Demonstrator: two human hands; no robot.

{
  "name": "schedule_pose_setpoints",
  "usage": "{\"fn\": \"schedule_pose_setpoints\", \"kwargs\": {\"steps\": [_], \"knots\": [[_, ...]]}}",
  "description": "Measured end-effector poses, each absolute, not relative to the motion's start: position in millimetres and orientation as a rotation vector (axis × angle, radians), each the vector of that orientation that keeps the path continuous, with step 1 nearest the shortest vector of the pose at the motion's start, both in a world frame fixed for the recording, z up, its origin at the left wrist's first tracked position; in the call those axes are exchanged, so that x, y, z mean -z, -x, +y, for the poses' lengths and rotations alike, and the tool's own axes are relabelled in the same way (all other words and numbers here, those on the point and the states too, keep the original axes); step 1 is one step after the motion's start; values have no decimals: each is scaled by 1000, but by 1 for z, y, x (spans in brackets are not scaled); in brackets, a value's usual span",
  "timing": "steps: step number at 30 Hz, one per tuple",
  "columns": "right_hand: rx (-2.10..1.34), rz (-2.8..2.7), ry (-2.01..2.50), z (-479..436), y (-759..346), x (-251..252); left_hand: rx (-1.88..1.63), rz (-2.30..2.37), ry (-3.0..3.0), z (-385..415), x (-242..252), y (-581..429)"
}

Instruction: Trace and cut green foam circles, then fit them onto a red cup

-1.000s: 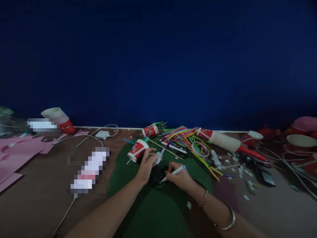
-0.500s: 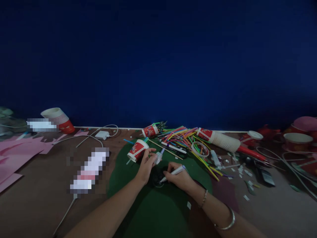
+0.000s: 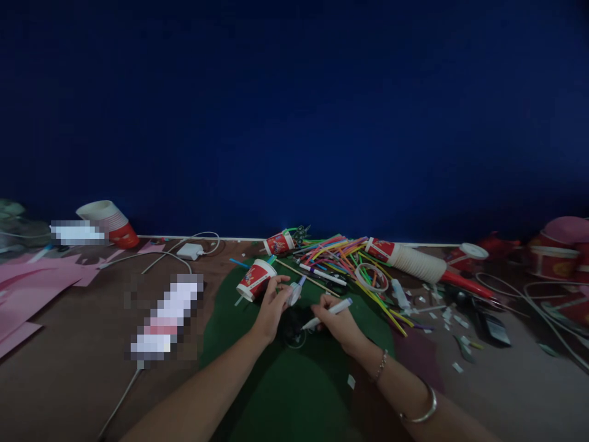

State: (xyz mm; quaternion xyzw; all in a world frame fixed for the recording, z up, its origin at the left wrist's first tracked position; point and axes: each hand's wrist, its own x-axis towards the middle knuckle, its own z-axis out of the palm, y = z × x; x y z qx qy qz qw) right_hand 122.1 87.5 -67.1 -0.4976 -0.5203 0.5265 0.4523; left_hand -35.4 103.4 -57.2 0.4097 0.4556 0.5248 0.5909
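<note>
A dark blue wall fills the upper half of the view and meets the brown surface along a pale strip at its back edge. At the left edge lie sheets of pink paper, and behind them, near the back edge, a short stack of paper cups lies on its side. Further in, a white charger sits by the back edge with its cable curling forward.

A green sheet covers the middle of the surface. On its far part a red paper cup lies tipped over, just left of the left hand, whose bent fingers pinch a small pale piece. Below and between the hands a black round piece rests on the green sheet. The right hand pinches a white marker, whose tip slants down towards the black piece.

Behind the right hand a heap of coloured straws is spread out, with a tape ring lying on it. Right of that, a long stack of cups lies on its side, with paper scraps in front. Red bowls stand at the right edge.
</note>
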Motion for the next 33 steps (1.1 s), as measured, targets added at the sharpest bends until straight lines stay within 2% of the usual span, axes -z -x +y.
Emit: {"fn": "schedule_pose_setpoints", "kwargs": {"steps": [12, 23, 33], "knots": [[-1350, -755, 1153, 95, -131, 64, -1221, 1084, -919, 102, 52, 34], [-1419, -852, 1060, 92, -132, 64, -1250, 1040, -885, 103, 54, 34], [-1260, -931, 1124, 92, -131, 64, -1254, 1034, -895, 103, 55, 35]]}}
